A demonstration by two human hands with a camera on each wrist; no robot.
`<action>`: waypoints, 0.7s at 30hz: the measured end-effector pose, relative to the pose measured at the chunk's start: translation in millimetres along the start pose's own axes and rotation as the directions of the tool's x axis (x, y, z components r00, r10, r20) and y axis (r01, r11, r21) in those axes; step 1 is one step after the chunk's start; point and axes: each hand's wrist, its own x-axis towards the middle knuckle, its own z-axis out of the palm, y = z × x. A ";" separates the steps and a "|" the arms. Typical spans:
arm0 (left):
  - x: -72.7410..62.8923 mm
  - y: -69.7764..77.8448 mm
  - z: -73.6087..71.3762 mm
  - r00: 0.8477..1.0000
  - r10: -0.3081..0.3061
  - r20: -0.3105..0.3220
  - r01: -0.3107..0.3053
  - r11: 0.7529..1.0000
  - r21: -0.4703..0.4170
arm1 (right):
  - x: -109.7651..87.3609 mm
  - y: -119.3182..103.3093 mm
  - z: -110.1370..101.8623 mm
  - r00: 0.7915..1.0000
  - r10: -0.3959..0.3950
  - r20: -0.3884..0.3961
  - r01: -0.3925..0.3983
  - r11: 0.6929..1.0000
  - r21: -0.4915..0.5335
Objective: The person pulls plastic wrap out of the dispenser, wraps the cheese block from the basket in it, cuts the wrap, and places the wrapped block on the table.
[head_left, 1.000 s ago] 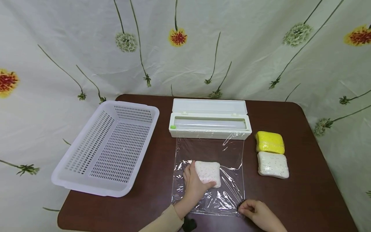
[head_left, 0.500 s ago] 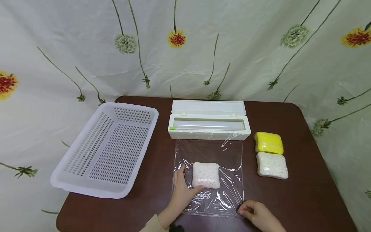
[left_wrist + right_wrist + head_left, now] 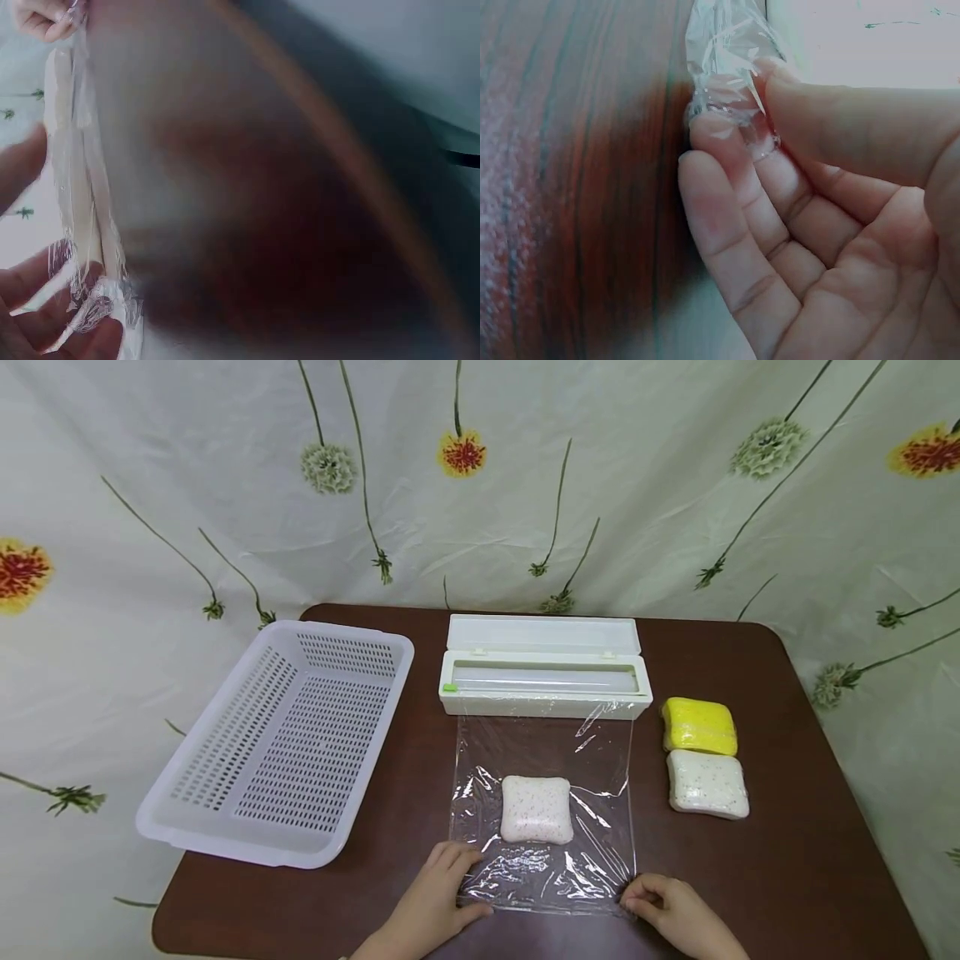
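Observation:
A sheet of cling film (image 3: 543,747) stretches from its white dispenser (image 3: 543,704) toward the front of the table. On it lies a white, speckled, soap-like bar (image 3: 536,810). My right hand (image 3: 678,914) pinches the film's front right corner between thumb and fingers; the right wrist view shows the bunched film (image 3: 724,67) in that pinch. At the front left corner is my left hand (image 3: 427,902), thumb spread away from the fingers. Its fingers (image 3: 97,337) touch crinkled film in the left wrist view, while the thumb stays apart.
A white slotted basket (image 3: 375,760) stands on the left of the brown table (image 3: 795,860). To the right lie a yellow bar (image 3: 700,727) and a second white speckled bar (image 3: 707,785), both glossy as if wrapped. The dispenser's lid (image 3: 543,635) is raised.
My left hand has let go of the white bar and moved down and left to the film's front left corner. The right hand keeps its pinch in the same place.

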 end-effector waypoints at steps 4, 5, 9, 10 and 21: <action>-4.7 -4.6 -2.4 0.998 0.008 0.056 -0.009 1.000 0.018 | -0.3 -0.1 -1.6 1.000 0.027 0.007 -0.027 1.000 0.008; -5.6 -6.1 -2.6 0.999 0.007 0.052 -0.008 1.000 0.020 | -0.4 0.1 -1.9 0.999 0.034 0.009 -0.034 0.999 0.010; -8.5 -11.9 -2.9 0.999 0.031 -0.026 -0.030 0.999 0.037 | -0.9 1.0 -2.4 0.998 0.055 0.008 -0.055 0.998 0.029; -9.0 -13.3 -2.7 0.997 0.045 -0.059 -0.043 0.998 0.043 | -1.2 1.2 -2.5 0.999 0.053 0.006 -0.054 0.998 0.037; -14.8 -21.1 -9.7 0.968 0.122 -0.220 -0.121 0.992 0.019 | -3.4 -1.9 -6.5 0.999 0.012 -0.041 -0.009 0.997 0.070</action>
